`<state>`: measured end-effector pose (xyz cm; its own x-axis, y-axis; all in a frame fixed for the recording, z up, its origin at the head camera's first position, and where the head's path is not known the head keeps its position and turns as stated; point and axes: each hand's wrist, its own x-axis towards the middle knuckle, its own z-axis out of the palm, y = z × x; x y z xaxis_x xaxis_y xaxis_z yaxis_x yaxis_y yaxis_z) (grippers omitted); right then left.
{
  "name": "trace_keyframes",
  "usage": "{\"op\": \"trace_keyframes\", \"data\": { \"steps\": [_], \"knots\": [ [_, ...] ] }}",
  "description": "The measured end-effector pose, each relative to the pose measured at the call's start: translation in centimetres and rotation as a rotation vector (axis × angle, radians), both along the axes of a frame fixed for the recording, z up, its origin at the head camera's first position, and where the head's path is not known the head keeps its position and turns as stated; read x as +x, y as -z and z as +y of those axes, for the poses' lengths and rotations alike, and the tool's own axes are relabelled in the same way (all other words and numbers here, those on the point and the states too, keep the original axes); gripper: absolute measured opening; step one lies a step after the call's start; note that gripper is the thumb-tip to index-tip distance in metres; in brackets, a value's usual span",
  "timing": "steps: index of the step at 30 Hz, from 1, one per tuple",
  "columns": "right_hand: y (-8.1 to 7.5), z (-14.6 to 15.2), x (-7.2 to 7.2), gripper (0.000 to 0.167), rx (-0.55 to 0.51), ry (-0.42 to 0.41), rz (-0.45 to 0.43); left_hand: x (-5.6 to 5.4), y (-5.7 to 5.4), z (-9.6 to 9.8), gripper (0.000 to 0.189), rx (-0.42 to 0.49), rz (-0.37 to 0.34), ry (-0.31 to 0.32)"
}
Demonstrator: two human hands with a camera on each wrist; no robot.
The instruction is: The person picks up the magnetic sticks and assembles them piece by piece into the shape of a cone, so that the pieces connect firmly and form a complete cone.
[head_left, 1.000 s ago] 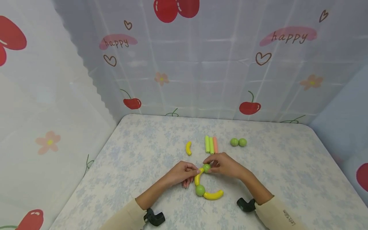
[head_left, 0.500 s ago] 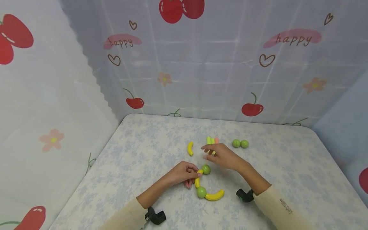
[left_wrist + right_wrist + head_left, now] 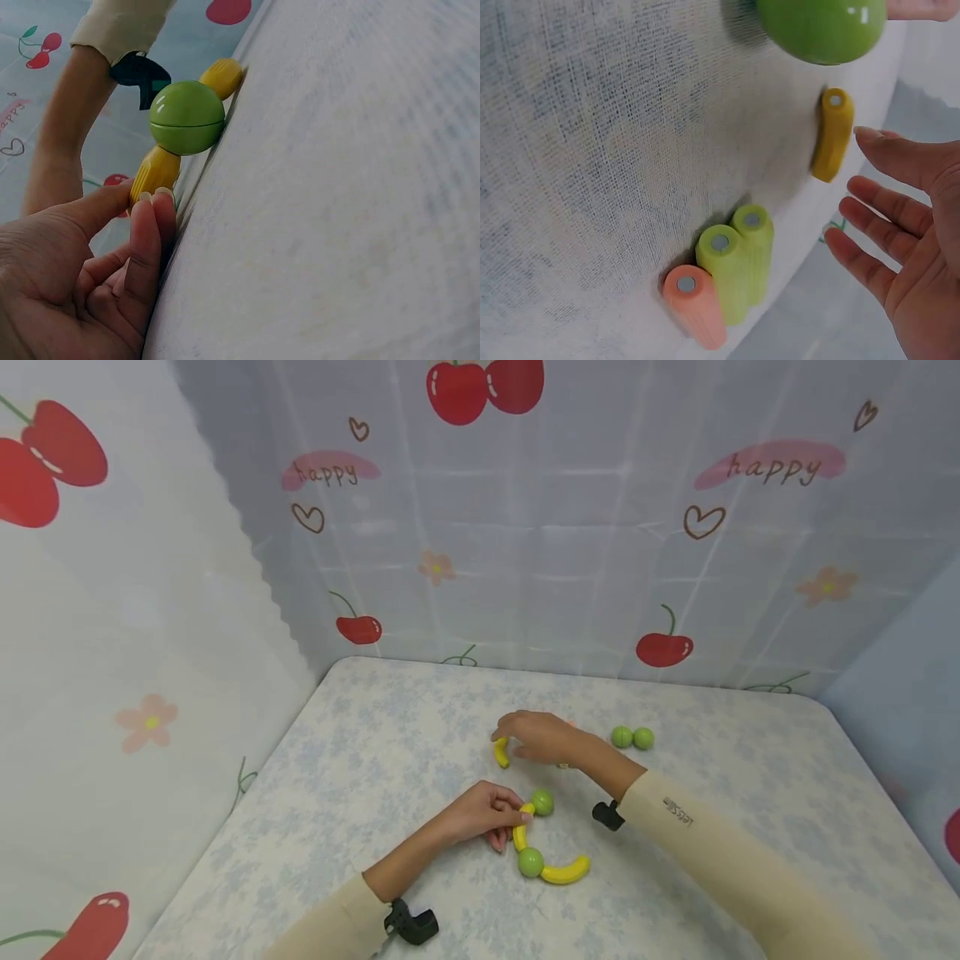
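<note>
Between thumb and fingertips, my left hand (image 3: 483, 814) pinches a yellow curved magnetic stick (image 3: 157, 171) on the table. One end of that stick meets a green ball (image 3: 531, 862), and a second yellow curved stick (image 3: 566, 870) runs on from this ball. At the other end sits another green ball (image 3: 542, 802). My right hand (image 3: 536, 737) is stretched toward the far side, over a loose yellow curved stick (image 3: 832, 135). In the right wrist view its fingers are spread beside this stick with a gap between, holding nothing.
Two light green straight sticks (image 3: 724, 270) and an orange straight stick (image 3: 694, 300) lie side by side, mostly hidden under the right hand in the head view. Two green balls (image 3: 632, 737) rest farther right. A printed curtain (image 3: 510, 527) hangs behind the table (image 3: 405, 710).
My right hand has let go of the upper green ball and moved away and left to the loose yellow stick. My left hand keeps its pinch on the joined stick.
</note>
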<state>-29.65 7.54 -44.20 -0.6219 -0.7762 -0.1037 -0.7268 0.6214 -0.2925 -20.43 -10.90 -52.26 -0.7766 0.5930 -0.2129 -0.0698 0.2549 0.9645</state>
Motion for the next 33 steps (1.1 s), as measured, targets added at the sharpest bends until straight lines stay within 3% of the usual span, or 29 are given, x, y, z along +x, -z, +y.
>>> {"op": "trace_keyframes", "data": {
  "steps": [4, 11, 14, 20, 33],
  "knots": [
    [0.9, -0.8, -0.6, 0.033, 0.042, -0.047, 0.037, 0.0, 0.0, 0.0, 0.019, 0.002, 0.010, 0.006],
    [2.2, -1.6, -1.1, 0.018, 0.023, -0.160, 0.222, 0.1, 0.1, 0.0, 0.019, 0.002, 0.012, 0.002],
    [2.4, -1.6, -1.1, 0.011, 0.006, -0.156, 0.225, 0.1, 0.1, 0.0, 0.019, 0.010, -0.001, -0.005],
    [2.2, -1.1, -0.5, 0.008, -0.044, -0.075, 0.181, 0.1, 0.3, 0.0, 0.019, 0.019, -0.007, -0.008],
    [1.1, 2.9, 2.2, 0.022, -0.237, 0.141, 0.139, 0.0, 0.1, 0.1, 0.020, -0.003, -0.017, -0.017]
  ]
}}
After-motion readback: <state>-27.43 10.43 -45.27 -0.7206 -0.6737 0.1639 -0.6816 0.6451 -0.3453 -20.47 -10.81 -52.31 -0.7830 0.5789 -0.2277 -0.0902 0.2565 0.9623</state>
